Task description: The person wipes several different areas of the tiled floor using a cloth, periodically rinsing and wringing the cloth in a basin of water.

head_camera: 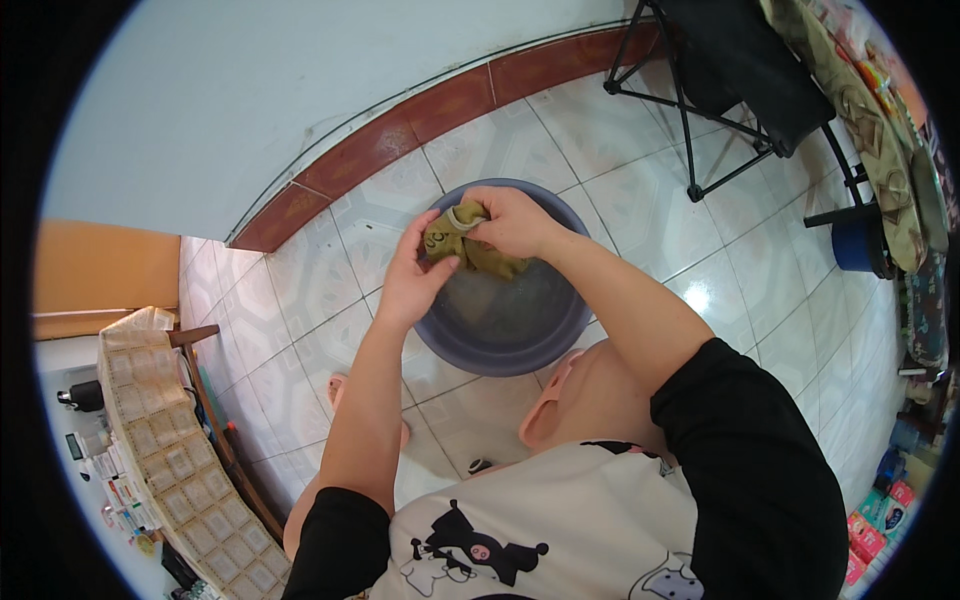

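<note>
A round grey-purple plastic basin (504, 360) stands on the tiled floor in front of me, with cloudy water (499, 307) in it. Over its far half I hold a wet olive-green cloth (491, 259) that has dark lettering and a pale edge. My left hand (421, 266) grips the cloth's left side between thumb and fingers. On the other side, my right hand (510, 221) pinches its upper part near the pale edge. The lower end of the cloth hangs over the water; whether it touches the water I cannot tell.
Beyond the basin runs a wall with a red-brown tile skirting (360, 154). A black folding chair (750, 75) stands at the upper right, near a blue bucket (859, 247). At lower left is a table with a patterned cover (176, 465). Pink slippers (544, 420) are by the basin.
</note>
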`<state>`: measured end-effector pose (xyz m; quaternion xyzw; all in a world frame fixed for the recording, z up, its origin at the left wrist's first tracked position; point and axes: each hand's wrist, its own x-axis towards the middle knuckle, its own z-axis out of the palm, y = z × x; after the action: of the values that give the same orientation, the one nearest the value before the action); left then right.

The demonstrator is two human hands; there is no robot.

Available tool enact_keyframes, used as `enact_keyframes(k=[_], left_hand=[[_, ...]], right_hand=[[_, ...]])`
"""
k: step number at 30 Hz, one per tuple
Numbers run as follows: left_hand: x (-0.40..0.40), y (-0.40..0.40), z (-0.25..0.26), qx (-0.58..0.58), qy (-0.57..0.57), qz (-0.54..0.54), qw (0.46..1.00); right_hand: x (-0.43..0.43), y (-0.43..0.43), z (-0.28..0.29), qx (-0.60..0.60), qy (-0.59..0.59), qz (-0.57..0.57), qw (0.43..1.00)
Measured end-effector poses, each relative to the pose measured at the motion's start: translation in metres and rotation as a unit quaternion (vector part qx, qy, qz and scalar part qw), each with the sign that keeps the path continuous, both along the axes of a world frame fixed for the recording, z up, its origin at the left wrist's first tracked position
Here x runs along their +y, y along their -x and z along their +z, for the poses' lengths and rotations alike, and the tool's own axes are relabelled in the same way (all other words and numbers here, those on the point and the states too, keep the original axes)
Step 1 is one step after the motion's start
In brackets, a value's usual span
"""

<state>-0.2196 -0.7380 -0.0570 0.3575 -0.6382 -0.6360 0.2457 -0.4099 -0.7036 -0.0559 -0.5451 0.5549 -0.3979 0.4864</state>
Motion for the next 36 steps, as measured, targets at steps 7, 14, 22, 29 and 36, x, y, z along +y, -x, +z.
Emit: enact_keyframes(k=[7,14,22,29,36], left_hand=[[0.032,-0.001,-0.058,-0.119,0.026,-0.044,0.992],[0.028,-0.013,-0.083,-0.164,-0.046,0.025,0.985],[0.029,-0.021,-0.074,-0.164,-0.095,0.02,0.982],[0.016,-0.019,-0.046,0.007,-0.101,0.119,0.988],[0.016,0.022,0.043,0.05,-0.018,0.034,0.998]], right_hand=[[0.021,-0.002,0.057,-0.438,0.022,-0.038,0.898],[0.02,0.01,0.038,-0.402,0.102,-0.094,0.905],[0.018,0.035,-0.003,-0.307,0.014,-0.109,0.945],[0.015,0.054,-0.032,-0.006,-0.077,-0.103,0.992],[0.029,0.013,-0.016,0.133,-0.024,-0.009,0.991]])
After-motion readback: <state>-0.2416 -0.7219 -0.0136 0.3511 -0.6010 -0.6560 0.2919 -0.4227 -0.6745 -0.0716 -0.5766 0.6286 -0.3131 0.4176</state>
